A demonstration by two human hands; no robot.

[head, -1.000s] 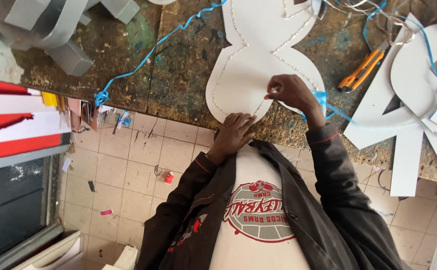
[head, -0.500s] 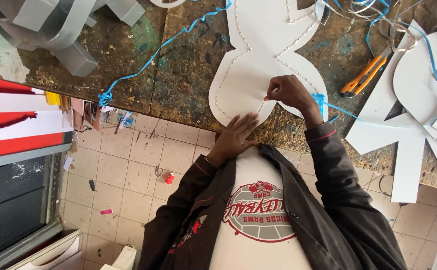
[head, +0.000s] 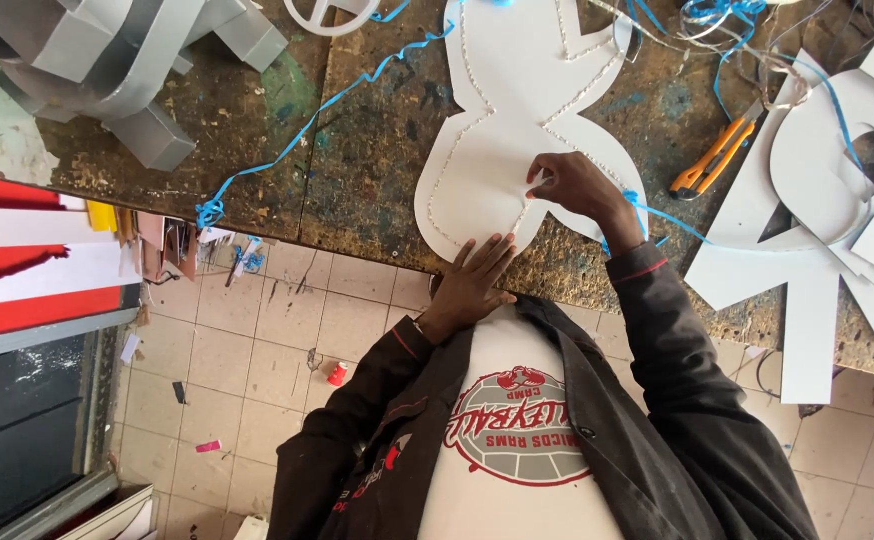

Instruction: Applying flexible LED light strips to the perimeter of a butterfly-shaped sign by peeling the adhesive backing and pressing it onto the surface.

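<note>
— What are the two hands doing on that white cut-out panel (head: 517,110)?

— The panel lies flat on the stained workbench (head: 357,150), near the bench's near edge and right in front of the person. The left hand (head: 472,280) is spread open, fingers flat on the panel's near lobe, gripping nothing, only pressing down. The right hand (head: 572,185) is pinched shut at the fingertips on something small at the beaded line (head: 447,160) that follows the panel's outline; what the fingertips hold is too small to tell.

— How would you do that step well?

— I would keep the flat hand close to the pinch so the panel cannot slide (it overhangs the bench edge a little), and work in short stretches along the curve, following the outline rather than cutting across it.

— Anything close by to mind?

— A blue ribbon (head: 307,120) trails across the bench to the left, and more of it passes just beside the right wrist. The orange utility knife (head: 712,160) lies to the right, apart from both hands, beside the other white cut-out shapes (head: 807,270). Grey folded metal pieces (head: 107,70) sit at the far left.
</note>
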